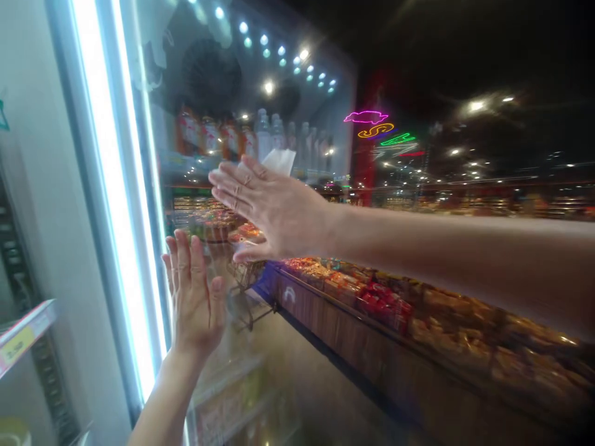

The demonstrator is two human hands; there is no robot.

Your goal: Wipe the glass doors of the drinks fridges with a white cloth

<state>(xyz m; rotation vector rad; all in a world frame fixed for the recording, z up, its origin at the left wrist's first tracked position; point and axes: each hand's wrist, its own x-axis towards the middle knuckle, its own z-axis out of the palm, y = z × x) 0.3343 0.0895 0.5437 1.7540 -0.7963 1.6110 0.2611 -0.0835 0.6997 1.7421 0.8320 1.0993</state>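
White cloth (281, 160) beneath right hand (279, 214) fingers (232, 186) — pressed (on glass (218, 347)).

The glass door (199, 80) is blocking the way to the bottles (269, 131), while open room is lying to its right.

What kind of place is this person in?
Most likely a supermarket or grocery shop. The left hand lies flat and the right hand presses a white tissue on a lit glass cooler door with drink bottles behind it. Packaged goods line a long display, and a price tag hangs at left.
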